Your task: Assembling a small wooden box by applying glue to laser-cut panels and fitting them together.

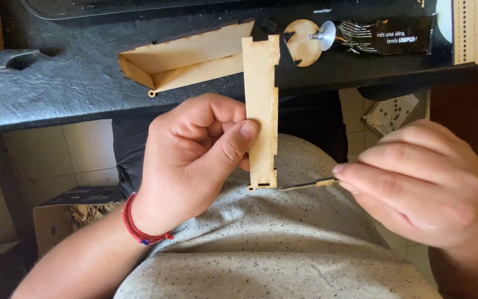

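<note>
Head view: left hand pinches an upright notched wooden strip between thumb and curled fingers; right hand grips a thin stick, its tip at the strip's lower end. Beyond, a wooden tray piece and glue tube lie on the black desk.

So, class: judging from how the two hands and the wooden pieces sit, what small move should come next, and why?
Probably the right hand should nudge the thin stick leftward into the bottom slot of the wooden strip: the left hand holds the strip upright, and the stick's tip lies just beside that slot.

Home hobby desk: wooden kit parts, glue tube.
</note>
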